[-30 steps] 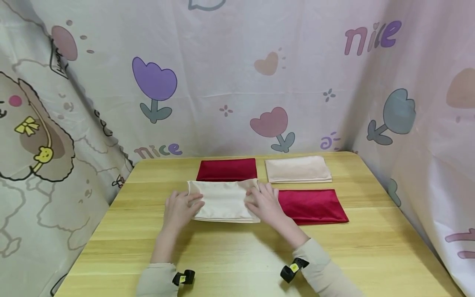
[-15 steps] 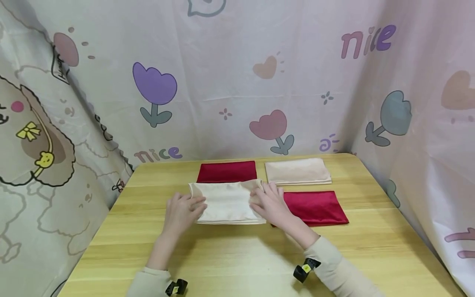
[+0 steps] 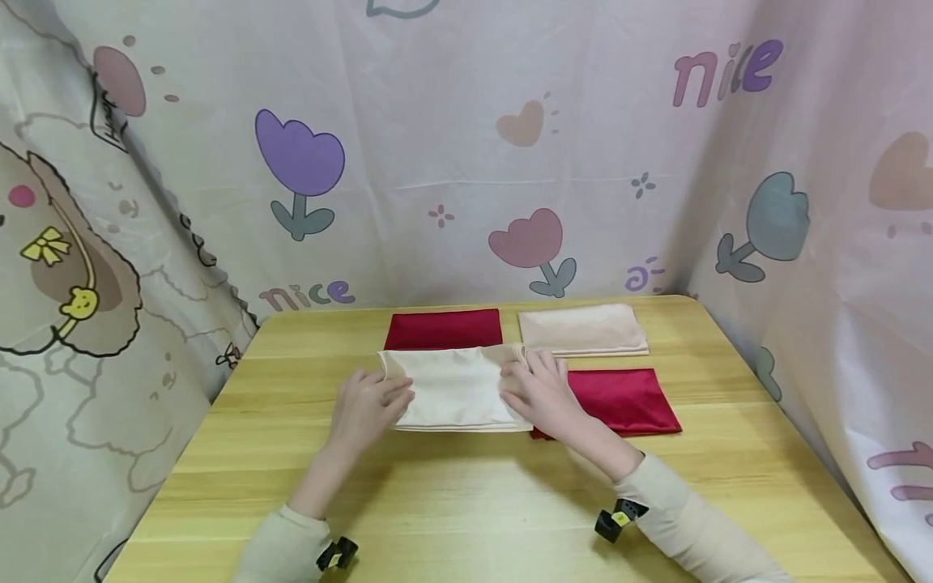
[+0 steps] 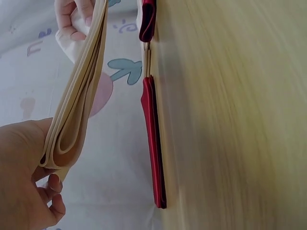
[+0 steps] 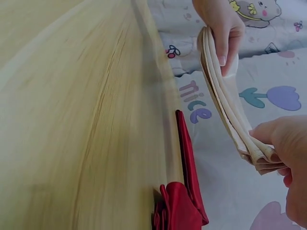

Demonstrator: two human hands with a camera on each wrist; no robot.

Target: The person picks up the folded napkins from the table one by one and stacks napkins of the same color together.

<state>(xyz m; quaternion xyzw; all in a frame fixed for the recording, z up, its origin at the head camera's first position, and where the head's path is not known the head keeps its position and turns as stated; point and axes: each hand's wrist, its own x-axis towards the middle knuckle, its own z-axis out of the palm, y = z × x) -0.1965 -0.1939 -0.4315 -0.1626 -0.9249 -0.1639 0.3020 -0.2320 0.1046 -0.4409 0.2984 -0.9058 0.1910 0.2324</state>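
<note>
A cream folded cloth (image 3: 459, 393) is held up off the table between both hands, its stacked layers showing edge-on in the left wrist view. My left hand (image 3: 370, 407) grips its left end, and my right hand (image 3: 543, 394) pinches the right end, thumb on the near face in the right wrist view. Behind it, partly covered in the head view, lies a folded red cloth (image 3: 443, 329). Another red cloth (image 3: 619, 401) lies flat to the right, its left part hidden by my right hand. A second cream cloth (image 3: 583, 329) rests at the back right.
The wooden table (image 3: 466, 510) stretches toward me in front of the cloths. A printed curtain (image 3: 415, 146) hangs right behind the table's back edge and along both sides. Each wrist carries a small black camera (image 3: 618, 518).
Both hands have shifted slightly to the right with the cream cloth between them. It now overlaps more of the right-hand red cloth's left side. The other cloths have not moved.
</note>
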